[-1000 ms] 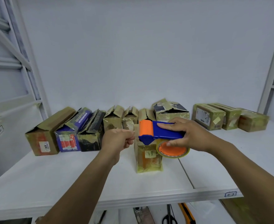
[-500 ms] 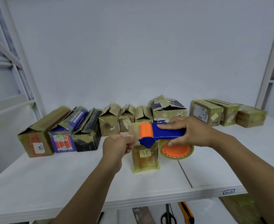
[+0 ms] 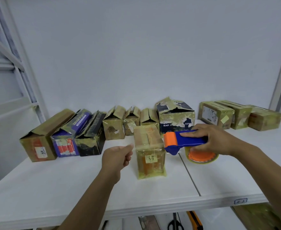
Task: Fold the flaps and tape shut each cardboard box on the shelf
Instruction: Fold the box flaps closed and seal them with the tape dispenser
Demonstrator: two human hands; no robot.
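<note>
The small cardboard box (image 3: 149, 152) stands alone on the white shelf (image 3: 53, 188) with its flaps folded down, in front of the row of open boxes (image 3: 115, 128) by the wall. Just right of it, the right hand (image 3: 217, 140) grips the blue-and-orange tape dispenser (image 3: 186, 141), whose orange roller end sits at the box's upper right edge. Just left of the box, clear of it, the left hand (image 3: 118, 157) hovers with fingers curled in on nothing I can see.

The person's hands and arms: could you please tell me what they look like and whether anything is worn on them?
The left hand and right hand are bare: no gloves, rings or watch visible. The left forearm and right forearm are bare too, with no sleeve showing in the frame.
</note>
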